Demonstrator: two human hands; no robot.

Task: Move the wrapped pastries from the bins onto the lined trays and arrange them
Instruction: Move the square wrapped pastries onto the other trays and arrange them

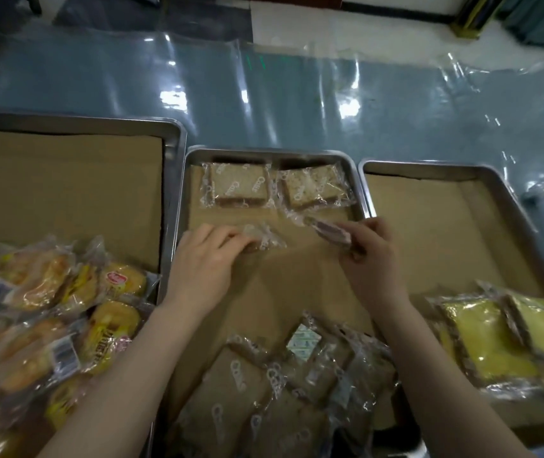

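Three steel trays lined with brown paper lie side by side. On the middle tray (181,206) two clear-wrapped brown pastries (237,186) (316,188) lie flat in the far row. My left hand (204,259) holds another wrapped pastry (260,238) down on the paper below the first. My right hand (373,256) pinches a wrapped pastry (326,231) tilted on edge above the paper. A heap of brown wrapped pastries (280,391) fills the near end of the middle tray.
The left tray (178,143) has round yellow wrapped buns (65,312) heaped at its near end. The right tray (366,180) carries yellow wrapped cake slices (501,338) near me. Shiny plastic sheeting (297,94) covers the table beyond the trays.
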